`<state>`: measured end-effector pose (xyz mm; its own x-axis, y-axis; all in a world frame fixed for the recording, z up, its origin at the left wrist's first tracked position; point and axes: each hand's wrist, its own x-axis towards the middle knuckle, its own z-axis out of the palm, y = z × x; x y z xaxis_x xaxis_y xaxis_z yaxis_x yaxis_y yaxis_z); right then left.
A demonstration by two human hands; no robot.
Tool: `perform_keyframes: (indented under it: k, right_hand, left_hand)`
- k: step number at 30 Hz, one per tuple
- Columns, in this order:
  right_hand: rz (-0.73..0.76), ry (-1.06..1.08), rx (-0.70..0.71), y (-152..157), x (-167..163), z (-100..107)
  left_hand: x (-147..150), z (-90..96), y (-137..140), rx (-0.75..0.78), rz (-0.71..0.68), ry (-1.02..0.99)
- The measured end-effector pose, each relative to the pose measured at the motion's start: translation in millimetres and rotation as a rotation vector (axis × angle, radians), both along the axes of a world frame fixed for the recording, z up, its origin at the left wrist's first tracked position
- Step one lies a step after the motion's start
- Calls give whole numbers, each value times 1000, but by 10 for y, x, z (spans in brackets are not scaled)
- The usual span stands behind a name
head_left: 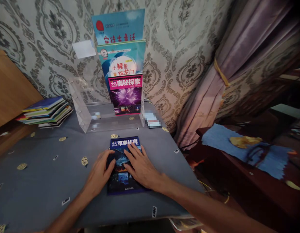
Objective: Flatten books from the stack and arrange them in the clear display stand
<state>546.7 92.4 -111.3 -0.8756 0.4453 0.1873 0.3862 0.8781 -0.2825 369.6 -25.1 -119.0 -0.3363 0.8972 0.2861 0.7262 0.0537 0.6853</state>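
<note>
A dark blue children's book [122, 181] lies flat, cover up, near the front of the grey patterned tablecloth [74, 181]. My left hand [101, 168] rests at the book's left edge, its thumb and fingers apart on the cover. Across the right part of the cover my right hand [141, 166] lies with spread fingers. Behind the book stands a clear acrylic rack [83, 115]. In its right side several books stand upright in steps: a pink and purple book [127, 97] in front, a green-blue book [105, 61] behind it, and a taller blue book [120, 24] at the back.
A stack of books [46, 110] lies at the back left beside a wooden panel [14, 87]. Right of the rack sits a small blurred item [152, 120]. A tied curtain [200, 106] hangs at the right, above a dark red surface with a blue cloth [217, 139].
</note>
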Motion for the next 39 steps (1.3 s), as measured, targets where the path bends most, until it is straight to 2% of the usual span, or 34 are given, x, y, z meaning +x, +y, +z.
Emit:
perform_keyframes:
  k: [3,8,11,17,23,26,30,32,35,39]
  right_hand:
    - [-1,11,-5,12,10,-18]
    - [9,40,-17,43,12,-78]
    - [14,58,-39,63,12,-117]
    - [14,148,-115,85,52,-194]
    - [-170,400,-272,223,107,-301]
    - [-242,553,-472,342,98,-288]
    - [-241,722,-1031,407,43,-166]
    - [-344,797,-1235,391,14,-105]
    - [-534,890,-1348,350,-6,-52]
    - [-579,930,-1418,308,-9,-28]
  left_hand:
    - [-34,81,52,12,42,-315]
    - [-62,171,189,63,237,-901]
    - [-55,174,286,16,256,-1155]
    - [5,121,441,-18,223,-1296]
    - [16,171,517,37,213,-1305]
    - [6,239,561,84,206,-1310]
    - [59,282,652,144,206,-1328]
    - [119,279,700,170,273,-1359]
    - [214,275,751,154,362,-1393]
    - [283,292,755,152,339,-1372]
